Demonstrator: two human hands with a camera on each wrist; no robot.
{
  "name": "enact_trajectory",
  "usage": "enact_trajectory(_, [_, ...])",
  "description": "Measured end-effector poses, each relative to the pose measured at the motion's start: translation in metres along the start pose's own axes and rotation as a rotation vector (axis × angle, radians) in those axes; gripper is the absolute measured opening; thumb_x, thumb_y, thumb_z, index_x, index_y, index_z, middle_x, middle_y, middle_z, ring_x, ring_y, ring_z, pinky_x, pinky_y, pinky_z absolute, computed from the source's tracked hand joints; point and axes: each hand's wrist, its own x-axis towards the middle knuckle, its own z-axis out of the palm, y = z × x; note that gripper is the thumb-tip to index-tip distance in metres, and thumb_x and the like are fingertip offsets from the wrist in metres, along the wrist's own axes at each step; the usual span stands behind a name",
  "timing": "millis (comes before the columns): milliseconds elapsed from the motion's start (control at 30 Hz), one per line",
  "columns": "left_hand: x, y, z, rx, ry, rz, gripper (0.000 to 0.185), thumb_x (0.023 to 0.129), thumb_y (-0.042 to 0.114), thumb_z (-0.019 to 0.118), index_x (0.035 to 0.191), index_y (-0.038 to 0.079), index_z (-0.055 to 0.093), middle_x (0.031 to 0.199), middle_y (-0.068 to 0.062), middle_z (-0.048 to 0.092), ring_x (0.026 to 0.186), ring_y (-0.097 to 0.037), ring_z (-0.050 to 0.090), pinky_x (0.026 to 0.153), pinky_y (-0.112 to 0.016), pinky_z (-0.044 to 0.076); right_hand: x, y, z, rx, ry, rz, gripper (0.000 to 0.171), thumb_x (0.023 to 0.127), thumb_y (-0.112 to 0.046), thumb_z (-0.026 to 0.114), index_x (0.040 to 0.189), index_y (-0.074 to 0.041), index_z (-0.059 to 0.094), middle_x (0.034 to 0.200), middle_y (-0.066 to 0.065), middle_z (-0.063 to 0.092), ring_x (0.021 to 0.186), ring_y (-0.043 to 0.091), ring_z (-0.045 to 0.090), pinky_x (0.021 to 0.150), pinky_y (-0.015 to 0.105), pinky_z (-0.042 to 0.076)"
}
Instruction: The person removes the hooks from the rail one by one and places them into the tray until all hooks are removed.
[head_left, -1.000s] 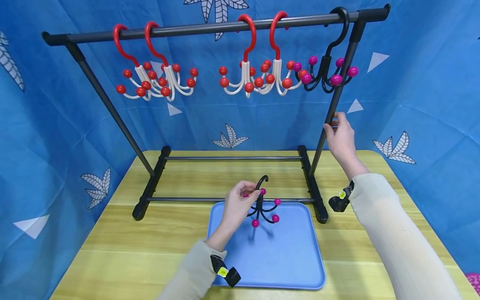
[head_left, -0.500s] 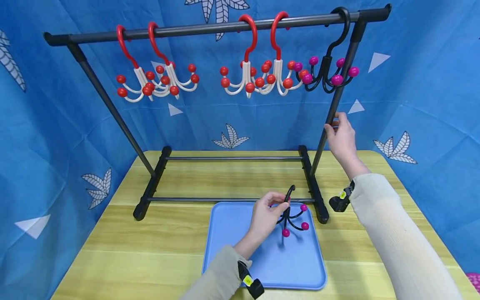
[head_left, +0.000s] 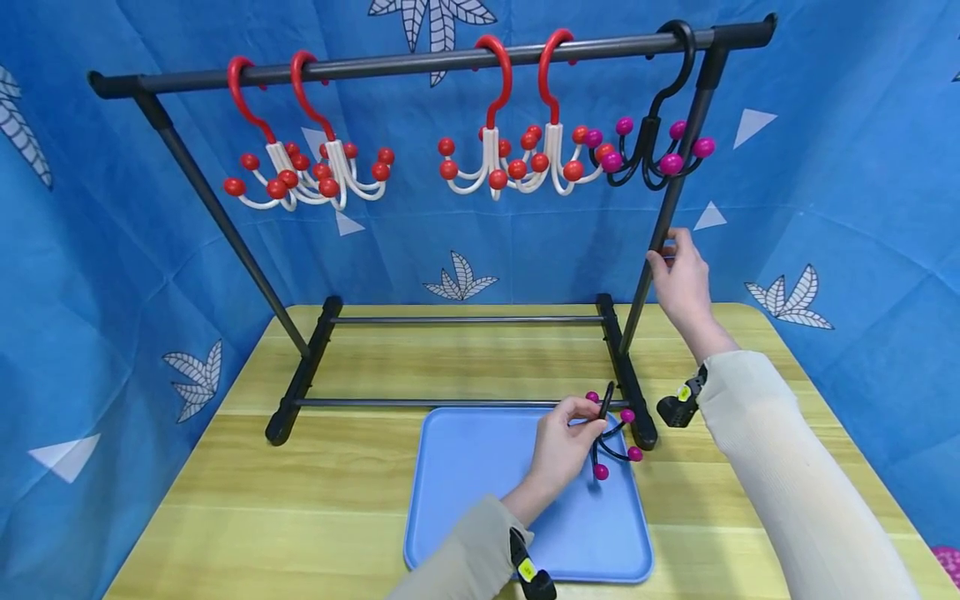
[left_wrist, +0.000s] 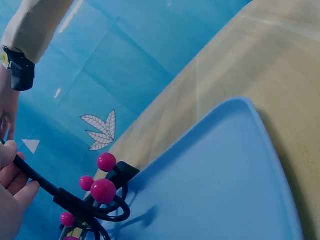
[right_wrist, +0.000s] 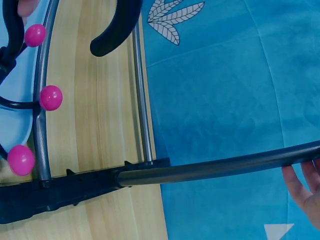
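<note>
My left hand (head_left: 561, 443) pinches the curved black neck of a multi-arm hook hanger (left_wrist: 75, 204) with pink ball tips. It is held over the right side of a blue tray (head_left: 472, 475), its arms spread below the fingers and its shadow on the tray. Higher up, my right hand (head_left: 684, 279) grips the right upright (head_left: 636, 312) of a dark metal rack, thumb in front and fingers behind. In the right wrist view, fingertips (right_wrist: 292, 182) meet that post. Another black hook hanger (head_left: 649, 137) with pink tips hangs at the bar's right end.
Several white hook hangers with red necks and red balls hang from the top bar (head_left: 405, 62), in a left pair (head_left: 337, 167) and a right pair (head_left: 491, 150). The rack's base (head_left: 300, 383) stands on a wooden table (head_left: 247, 500). Blue patterned cloth (head_left: 405, 242) surrounds it.
My left hand has carried the black hanger rightward and slightly lower across the tray. The left pair of red-and-white hangers has swayed. My right hand stays on the upright.
</note>
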Motion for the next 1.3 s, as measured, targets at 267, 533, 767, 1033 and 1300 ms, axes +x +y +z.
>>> enact_trajectory(267, [-0.003,-0.012,0.003,0.050,-0.057,0.095,0.012,0.084,0.007,0.063,0.095,0.007,0.058,0.096,-0.005,0.061,0.090,-0.008,0.062,0.079,-0.016,0.050,-0.001,0.000,0.000,-0.003,0.015,-0.017,0.040,0.097,-0.028,0.037,0.130,-0.005,0.034,0.120,0.023,0.048,0.107,0.036,0.049,0.082,0.050,0.045])
enact_trajectory(533, [-0.007,-0.016,-0.001,0.111,-0.087,0.125,0.013,0.084,0.009,0.064,0.095,0.008,0.057,0.095,-0.004,0.060,0.093,-0.008,0.061,0.082,-0.016,0.048,0.000,0.000,0.000,-0.008,0.015,-0.013,0.041,0.097,-0.029,0.037,0.130,-0.005,0.034,0.119,0.023,0.048,0.107,0.036,0.049,0.081,0.050,0.045])
enact_trajectory(767, [-0.008,-0.020,-0.007,0.112,-0.129,0.138,0.019,0.082,0.004,0.064,0.100,0.005,0.057,0.100,-0.006,0.060,0.099,-0.012,0.060,0.088,-0.025,0.048,-0.002,0.002,0.002,-0.002,0.018,-0.026,0.040,0.097,-0.028,0.038,0.129,-0.003,0.034,0.118,0.024,0.048,0.105,0.036,0.049,0.081,0.050,0.044])
enact_trajectory(1033, [0.001,-0.010,-0.033,0.147,-0.095,0.110,0.020,0.084,0.014,0.064,0.104,0.010,0.059,0.103,-0.001,0.063,0.099,-0.014,0.058,0.090,-0.035,0.047,-0.001,0.002,0.002,-0.001,0.023,-0.032,0.039,0.097,-0.026,0.038,0.129,-0.003,0.034,0.117,0.024,0.048,0.105,0.037,0.049,0.081,0.051,0.044])
enact_trajectory(1300, [0.013,0.039,-0.083,0.199,0.029,0.177,0.019,0.085,0.006,0.062,0.102,0.000,0.058,0.100,-0.014,0.063,0.095,-0.026,0.060,0.088,-0.043,0.046,-0.001,0.001,0.001,-0.013,0.010,-0.017,0.041,0.097,-0.029,0.038,0.129,-0.004,0.034,0.119,0.023,0.048,0.106,0.035,0.050,0.081,0.049,0.046])
